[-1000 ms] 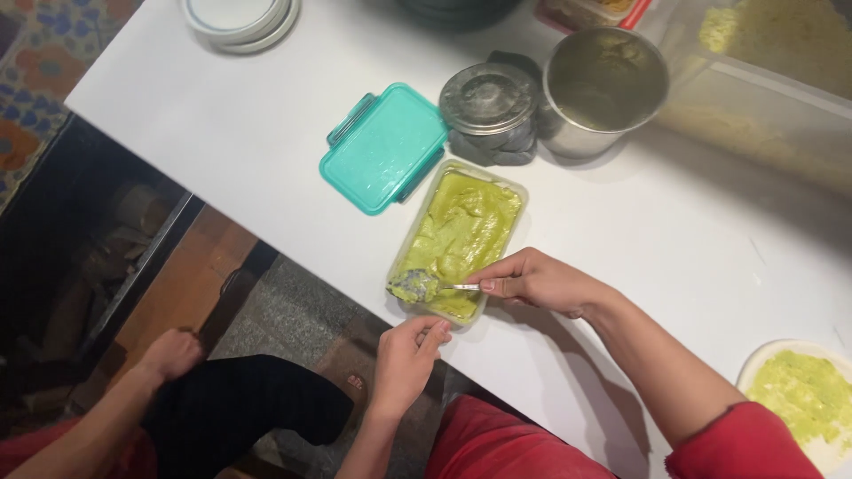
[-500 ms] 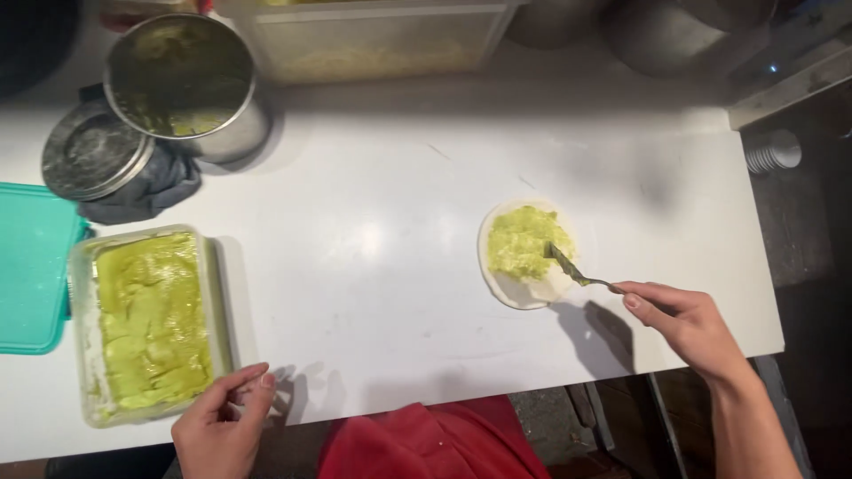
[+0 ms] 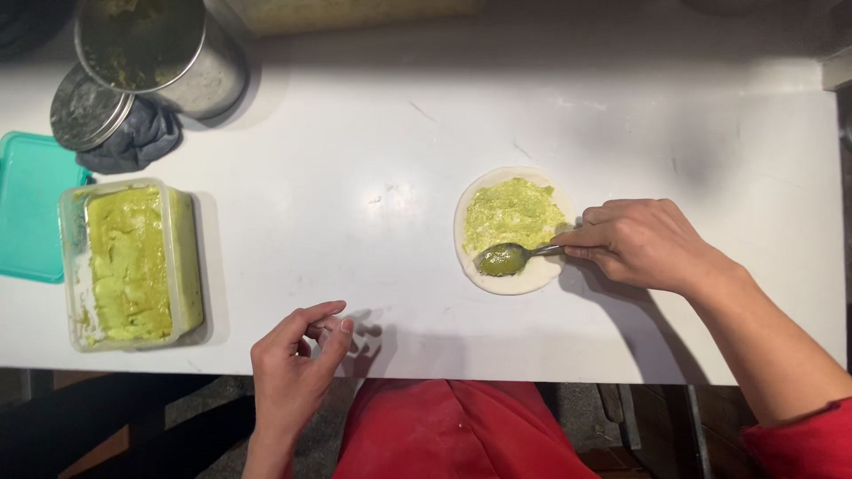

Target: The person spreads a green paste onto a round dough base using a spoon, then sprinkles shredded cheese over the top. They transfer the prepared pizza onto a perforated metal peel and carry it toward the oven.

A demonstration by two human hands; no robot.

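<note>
My right hand grips a metal spoon loaded with green paste. The spoon's bowl rests on the lower left part of a round flat dough disc that is mostly covered with the same green paste. My left hand hovers at the table's near edge, fingers loosely curled and apart, holding nothing. A clear rectangular tub full of green paste stands at the left, well away from both hands.
A teal lid lies left of the tub. A steel pot with its lid on a dark cloth stands at the back left. The white table ends just before my red apron.
The view has swung from the tub to the dough disc. My right hand carried the spoon from the tub to the disc and now holds it lower on the disc. My left hand left the tub.
</note>
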